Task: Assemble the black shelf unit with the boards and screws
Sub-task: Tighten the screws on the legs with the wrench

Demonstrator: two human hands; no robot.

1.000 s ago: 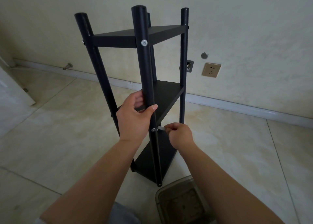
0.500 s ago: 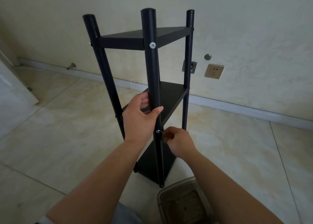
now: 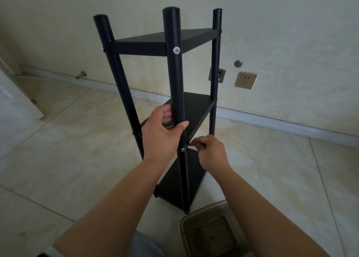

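In the head view, the left hand (image 3: 161, 138) wraps the front post of the tall black three-board shelf unit (image 3: 175, 77) to steady it. Just below this grip, the right hand (image 3: 210, 152) pinches a small metal key (image 3: 191, 144) beside the silver screw (image 3: 182, 150), probably for tightening.

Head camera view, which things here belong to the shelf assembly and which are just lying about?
Part of the job:
black shelf unit
lower screw
left hand gripping the front post
right hand pinching a small tool

Just there:
wall socket
clear tub
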